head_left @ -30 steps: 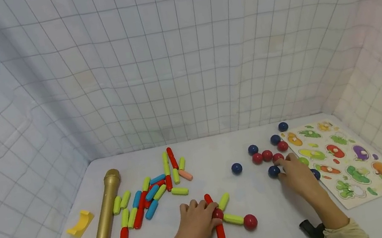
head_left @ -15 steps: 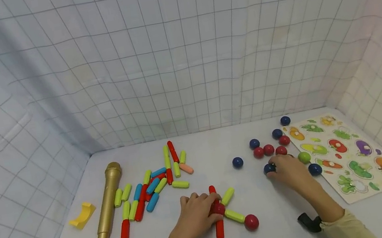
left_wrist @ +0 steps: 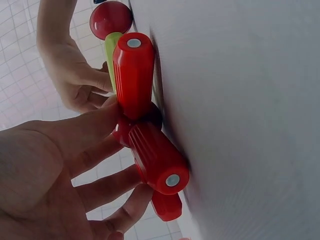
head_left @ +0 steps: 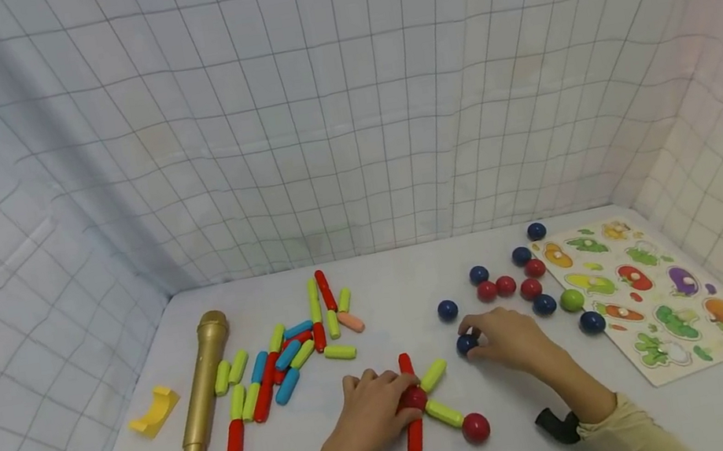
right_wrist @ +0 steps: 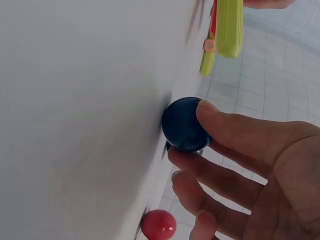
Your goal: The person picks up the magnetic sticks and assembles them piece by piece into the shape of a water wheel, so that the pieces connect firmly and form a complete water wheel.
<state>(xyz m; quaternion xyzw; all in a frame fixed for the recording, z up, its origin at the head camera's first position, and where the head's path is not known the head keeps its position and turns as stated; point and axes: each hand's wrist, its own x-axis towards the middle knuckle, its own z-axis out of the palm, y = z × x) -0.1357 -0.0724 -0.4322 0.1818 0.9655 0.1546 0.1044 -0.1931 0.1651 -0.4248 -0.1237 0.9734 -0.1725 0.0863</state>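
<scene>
My left hand [head_left: 374, 411] grips the red hub ball [head_left: 414, 398] of a figure built from magnetic rods and balls. Red rods [head_left: 415, 440] point up and down from that hub, and two lime rods [head_left: 435, 374] branch to the right. A second red ball [head_left: 476, 427] caps the lower lime rod. In the left wrist view, thumb and fingers lie around the hub and a red rod [left_wrist: 133, 75]. Right of the figure, my right hand [head_left: 513, 340] pinches a dark blue ball [head_left: 466, 344] between thumb and fingers. The right wrist view has this blue ball [right_wrist: 184, 125] at the tabletop.
Several blue and red balls [head_left: 506, 286] and one green ball [head_left: 571, 300] lie at the right, beside a vegetable puzzle board [head_left: 667, 294]. Loose rods [head_left: 288, 385], a gold microphone [head_left: 206, 391] and a yellow curved piece [head_left: 154, 412] occupy the left.
My right hand has carried the blue ball leftward, away from the ball cluster and closer to the rod figure. My left hand keeps its hold on the hub.
</scene>
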